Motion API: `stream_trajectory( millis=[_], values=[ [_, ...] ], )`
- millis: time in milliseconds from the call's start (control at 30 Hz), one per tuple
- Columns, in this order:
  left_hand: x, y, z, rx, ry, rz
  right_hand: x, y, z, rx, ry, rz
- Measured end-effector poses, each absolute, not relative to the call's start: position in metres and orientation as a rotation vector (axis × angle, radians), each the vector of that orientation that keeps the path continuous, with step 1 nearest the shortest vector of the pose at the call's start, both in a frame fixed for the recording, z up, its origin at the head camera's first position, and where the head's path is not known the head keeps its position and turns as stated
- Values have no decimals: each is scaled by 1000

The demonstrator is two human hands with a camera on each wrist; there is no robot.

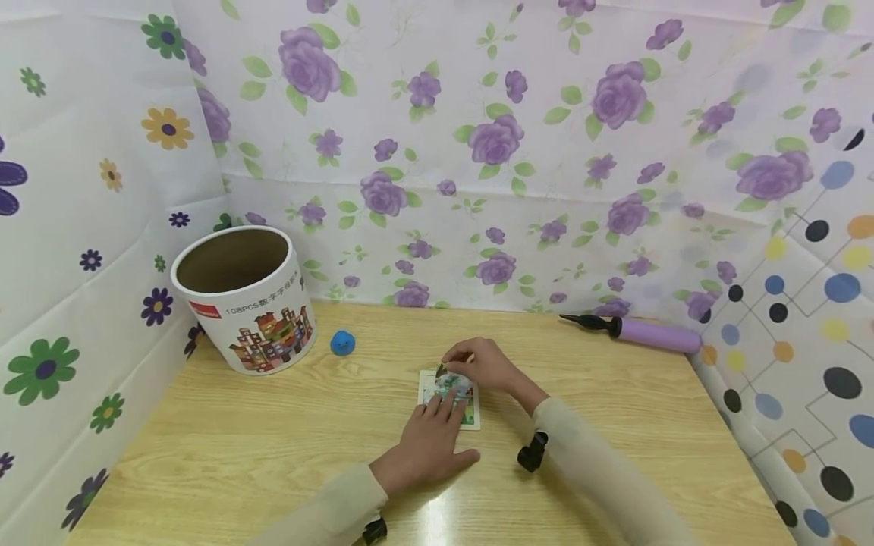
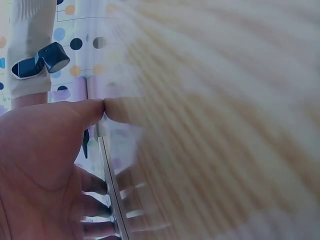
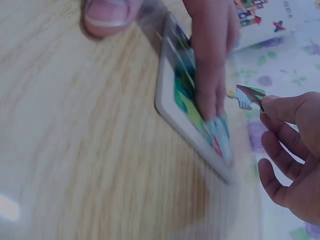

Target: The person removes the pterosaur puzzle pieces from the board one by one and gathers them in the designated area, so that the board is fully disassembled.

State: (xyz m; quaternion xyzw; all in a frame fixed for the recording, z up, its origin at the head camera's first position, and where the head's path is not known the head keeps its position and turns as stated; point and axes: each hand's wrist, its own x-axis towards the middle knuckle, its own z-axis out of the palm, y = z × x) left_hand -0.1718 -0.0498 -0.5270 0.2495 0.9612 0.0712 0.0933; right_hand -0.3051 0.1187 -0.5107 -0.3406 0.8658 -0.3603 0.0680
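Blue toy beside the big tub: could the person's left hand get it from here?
Probably yes: nothing stands between the left hand and the blue toy, though that hand would first have to leave the puzzle.

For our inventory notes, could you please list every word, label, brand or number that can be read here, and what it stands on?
"108PCS数字字母…": on the white bucket; the last characters are too blurred to read.
Red label on the bucket: any lettering is too small to read.
Puzzle board and purple pump: no readable text.
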Motion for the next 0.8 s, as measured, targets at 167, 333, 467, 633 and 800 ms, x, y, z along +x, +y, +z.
stream_trajectory(
  millis=[167, 333, 467, 633, 800],
  values=[
    [-170, -51, -524, 742, 2853, 233, -307, 141, -510, -976, 2650, -1092],
    [-169, -52, -525, 763, 2856, 265, -308, 164, -510, -892, 2701, -1101],
    [-171, -53, -530, 777, 2862, 271, -306, 179, -508, -858, 2722, -1095],
    [-173, -53, -534, 785, 2871, 272, -304, 195, -505, -813, 2731, -1081],
    [-173, -53, -533, 778, 2858, 286, -304, 207, -506, -783, 2728, -1062]
  ],
)
